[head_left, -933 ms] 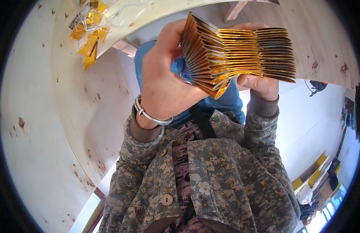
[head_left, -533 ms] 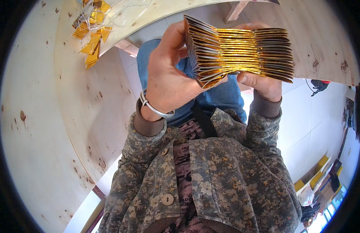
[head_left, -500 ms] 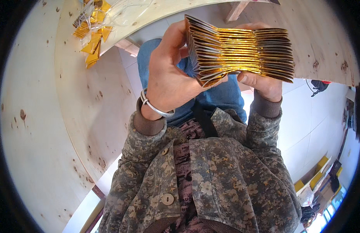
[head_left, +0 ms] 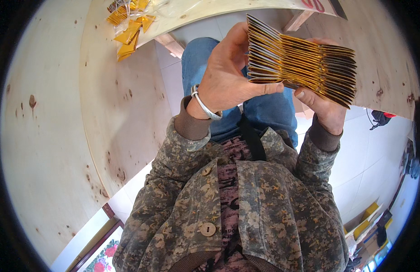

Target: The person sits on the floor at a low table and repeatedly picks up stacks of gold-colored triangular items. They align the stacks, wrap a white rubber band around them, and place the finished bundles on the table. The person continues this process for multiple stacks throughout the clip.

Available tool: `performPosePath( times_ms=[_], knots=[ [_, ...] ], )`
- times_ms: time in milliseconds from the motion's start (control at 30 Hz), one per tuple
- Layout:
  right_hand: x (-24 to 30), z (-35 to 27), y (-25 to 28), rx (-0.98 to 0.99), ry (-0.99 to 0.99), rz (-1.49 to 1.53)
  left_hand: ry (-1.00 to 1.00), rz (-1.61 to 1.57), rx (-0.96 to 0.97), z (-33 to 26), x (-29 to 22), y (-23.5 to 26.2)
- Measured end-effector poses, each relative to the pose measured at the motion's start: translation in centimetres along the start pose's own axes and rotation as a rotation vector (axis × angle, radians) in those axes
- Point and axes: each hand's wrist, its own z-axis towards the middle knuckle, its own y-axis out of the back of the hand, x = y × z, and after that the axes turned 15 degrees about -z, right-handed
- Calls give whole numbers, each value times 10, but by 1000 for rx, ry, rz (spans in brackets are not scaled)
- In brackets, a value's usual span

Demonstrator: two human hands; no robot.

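Observation:
Up in front of my lap I hold a thick stack of gold foil paper pieces (head_left: 305, 61). The many thin layers lie close together in the middle and fan apart at both ends, with pale inner faces showing at the left end. My left hand (head_left: 223, 81) grips the left end, its thumb along the lower edge and its fingers mostly hidden behind. My right hand (head_left: 323, 106) holds the stack from below on the right, thumb at the lower edge; its other fingers are largely hidden. The stack is tilted, its right end lower.
A curved plywood table (head_left: 47, 136) wraps round my left, front and right. Gold foil pieces with clear plastic wrap (head_left: 128, 34) lie at its far left inner edge. A wooden table leg (head_left: 297, 20) stands beyond my hands. Yellow and brown boxes (head_left: 366, 220) sit at the lower right.
The stack has tilted, its right end dropping, and its left end has spread wider. My left thumb now lies straighter along the lower edge. The whole view has shifted, with the table appearing further right.

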Motion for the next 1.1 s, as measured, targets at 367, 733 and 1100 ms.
performPosePath(
  times_ms=[367, 733, 1100],
  knots=[
    [3, -5, -4, -10, -38, 17, -43, -77, 17, -5, 6, 2],
    [-8, -9, -1, 10, -12, 37, -5, -89, 6, -6, 6, -3],
    [-7, -9, -5, 33, -22, 60, -25, -24, 49, -8, 12, 3]
  ],
)
